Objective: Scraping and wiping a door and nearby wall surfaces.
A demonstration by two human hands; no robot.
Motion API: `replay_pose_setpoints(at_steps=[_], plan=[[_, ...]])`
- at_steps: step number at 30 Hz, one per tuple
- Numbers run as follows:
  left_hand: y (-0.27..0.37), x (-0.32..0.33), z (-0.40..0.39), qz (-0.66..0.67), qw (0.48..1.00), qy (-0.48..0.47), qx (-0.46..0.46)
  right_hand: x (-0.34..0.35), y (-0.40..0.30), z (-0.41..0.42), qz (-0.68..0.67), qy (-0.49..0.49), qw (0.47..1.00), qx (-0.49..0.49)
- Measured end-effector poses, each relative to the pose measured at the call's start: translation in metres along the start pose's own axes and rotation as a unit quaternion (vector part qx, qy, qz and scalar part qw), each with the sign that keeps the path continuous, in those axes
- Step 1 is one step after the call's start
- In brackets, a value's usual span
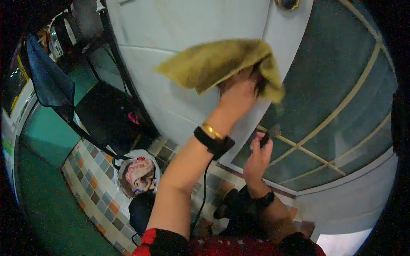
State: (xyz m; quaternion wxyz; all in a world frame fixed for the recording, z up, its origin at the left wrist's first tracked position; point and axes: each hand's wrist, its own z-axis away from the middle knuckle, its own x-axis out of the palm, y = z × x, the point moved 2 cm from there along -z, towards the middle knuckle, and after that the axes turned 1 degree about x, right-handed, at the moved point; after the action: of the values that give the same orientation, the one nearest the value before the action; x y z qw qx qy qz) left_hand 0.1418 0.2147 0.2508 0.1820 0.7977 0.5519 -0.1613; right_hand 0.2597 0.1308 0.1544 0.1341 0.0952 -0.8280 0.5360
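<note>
My left hand (240,92) grips a yellow cloth (221,62) in front of the white panelled door (189,25). The cloth is blurred and spreads out to the left of the fingers; whether it touches the door I cannot tell. Lower down, my right hand (258,160) is raised beside the glass panel (330,96), which has pale gold bars across it. A dark patch shows between its fingertips, and I cannot tell whether it is a held object. Black bands circle both wrists, and a gold bracelet sits on the left one.
A lined waste bin (157,172) with crumpled paper stands on the tiled floor (96,182). Behind it is a black chair (102,112). A blue cloth (49,75) hangs at the left. A dark cable (204,192) runs down between my arms.
</note>
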Motion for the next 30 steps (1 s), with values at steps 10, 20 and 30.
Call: replay_pose_setpoints(at_steps=[10, 20, 30], plan=[[0.003, 0.005, 0.135, 0.066, 0.997, 0.013, -0.032, -0.015, 0.005, -0.006, -0.041, 0.015, 0.998, 0.041], [0.004, 0.014, 0.234, 0.006, 0.880, -0.443, -0.169, -0.028, 0.029, -0.018, 0.104, 0.005, 0.995, -0.015], [-0.026, -0.025, 0.272, 0.460, 0.530, -0.263, -0.662, -0.028, 0.051, -0.010, 0.308, -0.253, 0.897, 0.193]])
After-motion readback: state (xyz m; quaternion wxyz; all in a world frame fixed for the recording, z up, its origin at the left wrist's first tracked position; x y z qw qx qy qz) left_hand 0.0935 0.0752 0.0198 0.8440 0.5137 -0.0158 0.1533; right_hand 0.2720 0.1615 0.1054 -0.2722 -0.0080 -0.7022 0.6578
